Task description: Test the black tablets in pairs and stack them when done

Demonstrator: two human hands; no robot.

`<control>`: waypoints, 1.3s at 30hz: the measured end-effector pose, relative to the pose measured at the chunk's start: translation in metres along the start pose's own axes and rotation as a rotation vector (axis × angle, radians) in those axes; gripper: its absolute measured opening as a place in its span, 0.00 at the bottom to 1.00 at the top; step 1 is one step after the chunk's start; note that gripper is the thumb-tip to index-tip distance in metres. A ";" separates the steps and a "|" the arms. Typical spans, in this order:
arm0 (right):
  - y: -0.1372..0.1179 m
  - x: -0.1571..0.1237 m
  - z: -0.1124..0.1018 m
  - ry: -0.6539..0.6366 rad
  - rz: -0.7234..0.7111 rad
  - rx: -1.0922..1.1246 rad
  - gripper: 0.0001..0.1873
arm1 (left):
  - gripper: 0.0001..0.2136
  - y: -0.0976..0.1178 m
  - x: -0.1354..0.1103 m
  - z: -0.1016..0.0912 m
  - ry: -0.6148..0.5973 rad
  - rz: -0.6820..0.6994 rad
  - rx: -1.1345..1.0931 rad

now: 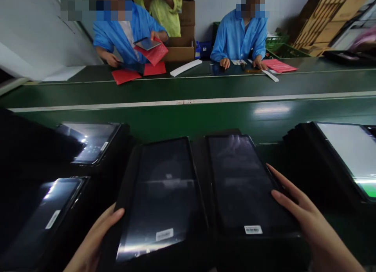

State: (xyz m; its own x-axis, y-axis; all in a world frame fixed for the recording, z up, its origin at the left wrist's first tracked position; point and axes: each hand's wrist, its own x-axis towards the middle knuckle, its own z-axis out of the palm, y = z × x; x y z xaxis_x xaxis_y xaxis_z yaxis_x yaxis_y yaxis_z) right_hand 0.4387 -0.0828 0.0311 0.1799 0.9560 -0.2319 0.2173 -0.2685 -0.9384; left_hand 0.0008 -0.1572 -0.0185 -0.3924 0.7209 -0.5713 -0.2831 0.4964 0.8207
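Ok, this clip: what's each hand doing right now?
Left hand: open, against the edge of a tablet.
Right hand: open, fingers on the edge of another tablet.

My left hand [95, 240] rests against the edge of one black-cased tablet [161, 197], and my right hand [311, 221] lies along the edge of its twin [246, 182] — both lie flat, side by side, dark glossy screens up, each with a white barcode sticker near its lower edge.

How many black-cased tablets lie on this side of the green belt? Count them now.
5: one black-cased tablet upper left, another lower left, two side by side at centre, one at right. More may be hidden past the frame edge.
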 end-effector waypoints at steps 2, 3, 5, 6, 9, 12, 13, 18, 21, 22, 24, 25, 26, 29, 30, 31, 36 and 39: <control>0.020 -0.008 -0.008 0.081 -0.079 -0.130 0.44 | 0.26 0.015 0.012 0.006 0.028 0.051 0.116; 0.028 -0.010 -0.011 0.107 -0.131 -0.205 0.43 | 0.28 0.024 0.016 0.009 0.035 0.143 0.179; 0.042 -0.009 -0.012 0.136 -0.253 -0.384 0.42 | 0.26 0.041 0.022 0.017 0.081 0.433 0.327; 0.046 -0.005 -0.011 0.156 -0.316 -0.475 0.41 | 0.23 0.049 0.024 0.023 0.111 0.585 0.408; 0.051 0.021 -0.002 0.218 -0.444 -0.647 0.42 | 0.21 0.071 0.034 0.057 0.063 0.834 0.605; 0.047 0.058 0.007 0.212 -0.506 -0.604 0.41 | 0.29 0.082 0.058 0.115 -0.171 0.864 0.785; 0.044 0.069 0.010 0.203 -0.522 -0.579 0.41 | 0.31 0.083 0.068 0.137 -0.207 0.861 0.854; 0.036 0.101 0.018 0.161 -0.550 -0.533 0.43 | 0.29 0.086 0.102 0.218 -0.217 0.930 1.046; 0.036 0.103 0.021 0.148 -0.552 -0.514 0.40 | 0.24 0.087 0.102 0.228 -0.178 0.930 1.102; 0.036 0.103 0.021 0.151 -0.551 -0.509 0.39 | 0.22 0.088 0.100 0.228 -0.164 0.928 1.127; 0.035 0.102 0.021 0.170 -0.554 -0.510 0.39 | 0.17 0.091 0.094 0.227 -0.146 0.921 1.185; 0.034 0.102 0.020 0.184 -0.557 -0.513 0.39 | 0.15 0.092 0.091 0.228 -0.142 0.915 1.216; 0.033 0.102 0.020 0.197 -0.560 -0.517 0.40 | 0.14 0.093 0.089 0.230 -0.140 0.906 1.245; 0.031 0.103 0.020 0.229 -0.581 -0.537 0.37 | 0.12 0.097 0.083 0.238 -0.134 0.877 1.313; 0.031 0.103 0.020 0.232 -0.588 -0.535 0.36 | 0.13 0.098 0.082 0.239 -0.133 0.874 1.323; 0.032 0.103 0.021 0.233 -0.594 -0.529 0.35 | 0.15 0.100 0.081 0.238 -0.137 0.875 1.332; 0.042 0.088 0.003 0.098 -0.588 -0.430 0.31 | 0.28 0.099 0.079 0.183 -0.151 0.887 1.085; 0.053 0.058 -0.020 -0.233 -0.674 -0.415 0.43 | 0.28 0.076 0.068 0.113 0.063 0.820 0.856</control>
State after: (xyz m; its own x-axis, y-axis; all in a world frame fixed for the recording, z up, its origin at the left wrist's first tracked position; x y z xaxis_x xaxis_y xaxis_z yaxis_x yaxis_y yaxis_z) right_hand 0.4802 -0.0434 -0.0266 -0.3093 0.9155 0.2574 0.5530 0.3933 -0.7345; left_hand 0.0515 -0.0162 0.0061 -0.2331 0.9611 0.1484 0.7408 0.0766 0.6673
